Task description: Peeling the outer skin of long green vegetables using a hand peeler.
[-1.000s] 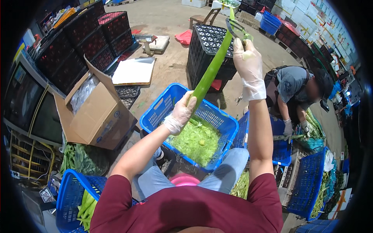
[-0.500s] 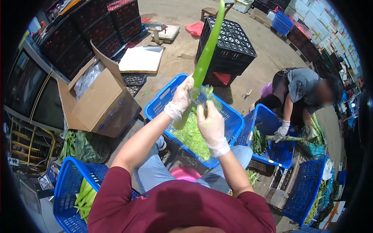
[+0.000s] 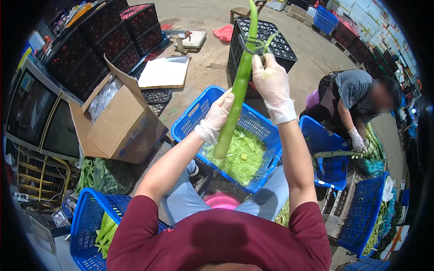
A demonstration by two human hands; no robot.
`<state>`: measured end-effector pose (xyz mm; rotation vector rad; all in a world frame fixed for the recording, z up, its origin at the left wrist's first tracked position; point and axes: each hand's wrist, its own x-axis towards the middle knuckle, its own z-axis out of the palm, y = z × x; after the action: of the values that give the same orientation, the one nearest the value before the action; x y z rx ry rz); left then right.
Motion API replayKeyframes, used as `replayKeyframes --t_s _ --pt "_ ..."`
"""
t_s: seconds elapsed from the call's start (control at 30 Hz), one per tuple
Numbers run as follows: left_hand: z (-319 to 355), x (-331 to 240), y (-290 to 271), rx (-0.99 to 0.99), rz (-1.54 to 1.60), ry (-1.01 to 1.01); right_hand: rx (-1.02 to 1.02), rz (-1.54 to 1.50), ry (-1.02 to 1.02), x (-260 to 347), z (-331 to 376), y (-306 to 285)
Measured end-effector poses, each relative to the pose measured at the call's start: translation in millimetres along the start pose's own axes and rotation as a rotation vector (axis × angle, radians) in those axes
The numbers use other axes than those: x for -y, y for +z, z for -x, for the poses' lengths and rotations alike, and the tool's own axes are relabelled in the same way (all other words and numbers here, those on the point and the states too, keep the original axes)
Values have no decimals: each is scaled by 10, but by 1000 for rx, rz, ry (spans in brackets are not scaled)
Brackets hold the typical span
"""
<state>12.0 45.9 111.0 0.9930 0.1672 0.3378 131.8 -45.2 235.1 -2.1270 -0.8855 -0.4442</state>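
A long pale-green celtuce stem [image 3: 242,79] slants up and away in front of me. My gloved left hand [image 3: 217,118] is closed round its lower half. In my gloved right hand [image 3: 272,83] is a peeler [image 3: 251,49], whose head lies against the stem near its thin upper end. A curl of green peel [image 3: 270,40] sticks up from the peeler. Below the stem, a blue plastic basket [image 3: 181,123] holds a heap of light-green peelings [image 3: 239,156]. My fingers hide most of the peeler's handle.
Peeled stems [image 3: 106,231] lie in another blue basket [image 3: 86,212] at the lower left. An open cardboard box [image 3: 122,122] stands left, black crates [image 3: 264,40] ahead. On the right, a bent-over co-worker [image 3: 355,97] handles a stalk [image 3: 337,154] above blue baskets.
My right hand and the peeler have moved up along the stem, away from my left hand. The co-worker's gloved hand has shifted right along the stalk.
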Motion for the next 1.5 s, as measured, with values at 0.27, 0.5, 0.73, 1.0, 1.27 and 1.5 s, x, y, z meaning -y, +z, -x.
replayKeyframes --t_s 0.27,0.5,0.73,1.0,1.27,1.5 --pt "-108 47 -131 -83 34 95 130 -84 104 91 1139 288" --pt "-170 -92 -405 -84 62 -97 467 -246 242 103 1980 28" --pt "-131 -38 -208 -87 44 -166 134 -153 92 -122 920 181" --pt "-141 46 -151 -100 52 -60 175 -77 70 -87 821 337" --pt "-253 -66 -587 -177 -28 -74 514 -95 255 -45 2383 43" --pt "-203 -124 -390 -155 49 0 351 -224 176 -140 1535 133"
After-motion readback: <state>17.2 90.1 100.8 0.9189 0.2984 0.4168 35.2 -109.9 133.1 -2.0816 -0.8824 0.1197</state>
